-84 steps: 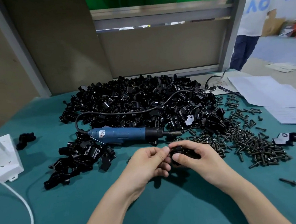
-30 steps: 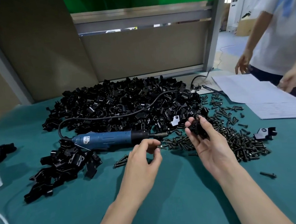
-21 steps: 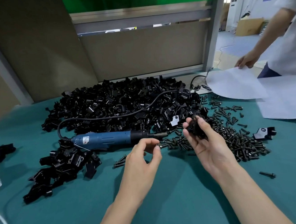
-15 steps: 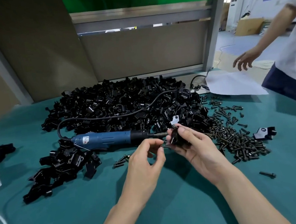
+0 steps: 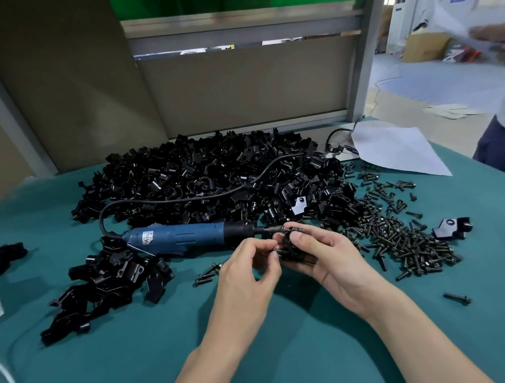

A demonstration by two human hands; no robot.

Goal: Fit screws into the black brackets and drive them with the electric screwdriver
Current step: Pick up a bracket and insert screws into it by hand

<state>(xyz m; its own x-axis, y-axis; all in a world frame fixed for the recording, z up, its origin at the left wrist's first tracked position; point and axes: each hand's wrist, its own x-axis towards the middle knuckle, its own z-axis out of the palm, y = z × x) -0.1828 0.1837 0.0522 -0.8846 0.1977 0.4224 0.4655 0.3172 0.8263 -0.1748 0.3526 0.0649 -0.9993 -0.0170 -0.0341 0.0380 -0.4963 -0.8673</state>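
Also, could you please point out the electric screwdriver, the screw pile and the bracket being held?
electric screwdriver (image 5: pixel 184 236), head view, on its blue body.
screw pile (image 5: pixel 404 238), head view, middle of the heap.
held bracket (image 5: pixel 289 248), head view, its visible black side.

the screwdriver (image 5: pixel 187 236) lies on the table (image 5: pixel 290 342) before the big bracket heap (image 5: pixel 212 176), its tip just beside the bracket (image 5: pixel 293 249) gripped by the right hand (image 5: pixel 328 258) and pinched by the left hand (image 5: pixel 247 275). a smaller heap (image 5: pixel 106 285) lies left of the hands, the screws (image 5: pixel 403 235) right, and a paper sheet (image 5: pixel 395 149) behind the screws.
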